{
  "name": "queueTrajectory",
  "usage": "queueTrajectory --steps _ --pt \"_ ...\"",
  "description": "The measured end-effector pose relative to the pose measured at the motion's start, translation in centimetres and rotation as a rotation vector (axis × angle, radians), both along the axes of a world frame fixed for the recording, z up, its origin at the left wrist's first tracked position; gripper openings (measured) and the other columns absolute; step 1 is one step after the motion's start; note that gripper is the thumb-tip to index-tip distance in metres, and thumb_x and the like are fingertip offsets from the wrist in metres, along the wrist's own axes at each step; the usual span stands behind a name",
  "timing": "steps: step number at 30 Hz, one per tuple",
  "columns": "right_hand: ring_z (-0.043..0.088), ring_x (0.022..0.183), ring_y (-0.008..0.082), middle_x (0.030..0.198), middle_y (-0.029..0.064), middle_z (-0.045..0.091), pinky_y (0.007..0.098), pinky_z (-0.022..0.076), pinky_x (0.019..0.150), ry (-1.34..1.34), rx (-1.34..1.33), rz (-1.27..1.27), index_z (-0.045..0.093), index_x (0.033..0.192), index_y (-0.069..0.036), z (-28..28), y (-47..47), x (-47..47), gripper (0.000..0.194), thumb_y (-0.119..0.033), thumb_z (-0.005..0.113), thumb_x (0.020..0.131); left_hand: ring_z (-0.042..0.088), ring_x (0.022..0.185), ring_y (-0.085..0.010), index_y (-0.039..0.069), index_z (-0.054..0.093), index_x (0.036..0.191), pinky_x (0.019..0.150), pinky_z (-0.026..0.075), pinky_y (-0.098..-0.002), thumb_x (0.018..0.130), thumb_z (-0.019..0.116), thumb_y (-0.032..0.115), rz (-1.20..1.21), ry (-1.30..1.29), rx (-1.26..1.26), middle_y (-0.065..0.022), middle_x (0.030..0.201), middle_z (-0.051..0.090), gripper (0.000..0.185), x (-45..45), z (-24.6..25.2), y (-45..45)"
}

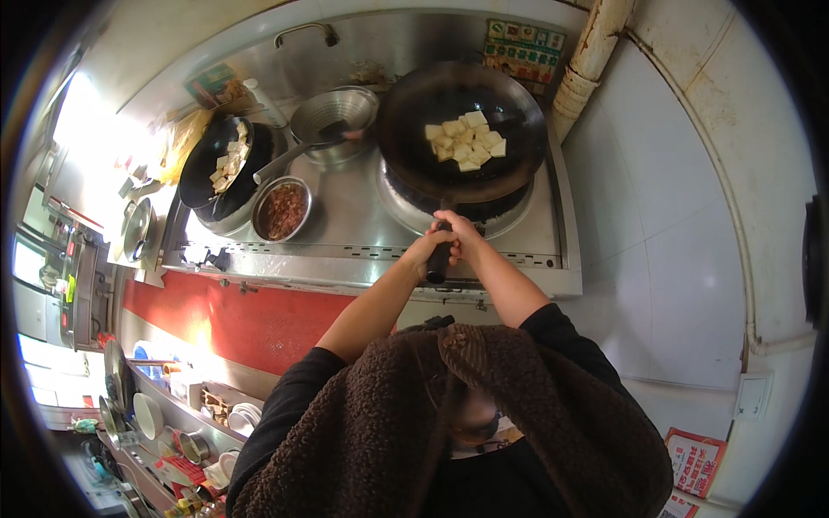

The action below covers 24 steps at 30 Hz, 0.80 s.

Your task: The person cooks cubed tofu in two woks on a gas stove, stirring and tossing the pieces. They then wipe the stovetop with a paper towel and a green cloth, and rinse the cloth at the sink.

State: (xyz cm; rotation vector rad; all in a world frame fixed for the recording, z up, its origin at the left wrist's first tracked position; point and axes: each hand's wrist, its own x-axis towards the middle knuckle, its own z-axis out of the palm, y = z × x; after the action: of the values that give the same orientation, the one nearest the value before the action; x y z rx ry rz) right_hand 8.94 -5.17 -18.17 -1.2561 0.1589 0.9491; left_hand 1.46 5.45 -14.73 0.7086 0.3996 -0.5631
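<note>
Both my hands grip the dark handle [438, 267] of a large black wok [401, 155]. My left hand [430, 248] wraps it from the left, and my right hand [461, 233] closes around it from the right, slightly farther up. Pale, flat-cut food pieces [463, 139], which look like tofu, are gathered in the middle of the wok. The wok is over the right burner ring [395, 197]; whether it rests there or is lifted, I cannot tell. To the left stands a steel bowl [307, 220] of reddish chopped food [283, 210].
A smaller wok [194, 171] with similar pale pieces sits tilted at the stove's left. Behind the bowl is a perforated steel strainer [324, 107] with a ladle [282, 163] across it. A faucet [307, 27] juts from the backsplash. A thick pipe [583, 78] rises at right.
</note>
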Motion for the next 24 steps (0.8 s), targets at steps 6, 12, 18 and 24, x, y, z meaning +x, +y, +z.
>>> queueTrajectory --steps 6,12,18,24 --pt "0.03 0.034 0.0084 0.068 0.001 0.062 0.0233 0.0277 0.029 0.022 -0.045 -0.033 0.058 0.073 -0.012 0.2 0.3 -0.1 0.031 -0.042 0.054 0.077 0.054 0.056 -0.0157 0.002 0.049 0.082 0.045 0.047 -0.0248 0.081 0.057 0.011 0.032 0.012 -0.022 -0.0081 0.07 0.053 0.012 0.1 -0.3 -0.1" --pt "0.044 0.037 0.0128 0.076 0.0072 0.062 0.0255 0.0349 0.032 0.032 0.004 0.018 0.056 0.072 -0.01 1.0 0.0 -0.3 0.032 -0.041 0.055 0.079 0.054 0.056 -0.0167 0.001 0.049 0.08 0.045 0.049 -0.026 0.08 0.06 0.011 0.042 -0.009 0.006 -0.0081 0.07 0.053 0.014 0.1 -0.3 -0.1" --pt "0.045 0.04 0.0119 0.076 0.0072 0.062 0.0247 0.0367 0.034 0.019 -0.023 -0.004 0.056 0.073 -0.009 0.7 0.1 -0.1 0.032 -0.041 0.055 0.079 0.055 0.056 -0.0167 0.002 0.049 0.081 0.046 0.05 -0.0261 0.08 0.059 0.011 0.038 -0.006 -0.009 -0.0081 0.071 0.053 0.014 0.3 -0.6 -0.1" --pt "0.045 0.039 0.0113 0.076 0.0076 0.063 0.0239 0.034 0.031 0.01 0.053 -0.015 0.058 0.073 -0.009 0.0 0.0 0.0 0.033 -0.041 0.056 0.078 0.052 0.055 -0.0159 0.001 0.048 0.081 0.044 0.047 -0.0256 0.081 0.059 0.012 0.06 -0.034 0.049 -0.0081 0.072 0.052 0.015 0.2 -0.3 -0.3"
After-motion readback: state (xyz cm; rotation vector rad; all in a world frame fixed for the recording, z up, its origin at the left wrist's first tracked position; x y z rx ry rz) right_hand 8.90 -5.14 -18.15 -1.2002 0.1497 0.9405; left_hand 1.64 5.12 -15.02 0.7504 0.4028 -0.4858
